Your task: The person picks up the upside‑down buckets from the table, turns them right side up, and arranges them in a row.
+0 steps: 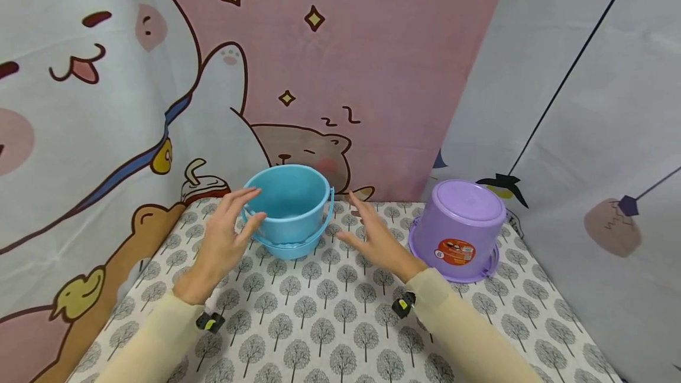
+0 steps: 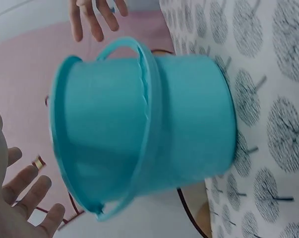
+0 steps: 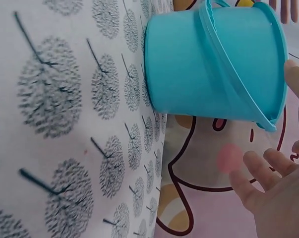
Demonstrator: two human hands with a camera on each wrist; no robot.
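A light blue bucket (image 1: pixel 291 226) stands upright on the table, its handle (image 1: pixel 326 223) hanging down across the near side. To its left is my left hand (image 1: pixel 227 235), fingers spread beside the rim; in the left wrist view a gap shows between that hand (image 2: pixel 25 198) and the bucket (image 2: pixel 104 124). My right hand (image 1: pixel 378 241) is held apart from the bucket on its right, fingers loosely extended and pointing toward it. The right wrist view shows the bucket (image 3: pixel 189 64) with the right hand (image 3: pixel 278 193) near its rim. Neither hand holds anything.
A purple bucket (image 1: pixel 447 235) with a red label sits upside down at the right of the table. The tablecloth (image 1: pixel 324 336) is printed with grey trees. Cartoon-printed curtains (image 1: pixel 383 64) hang behind and at both sides.
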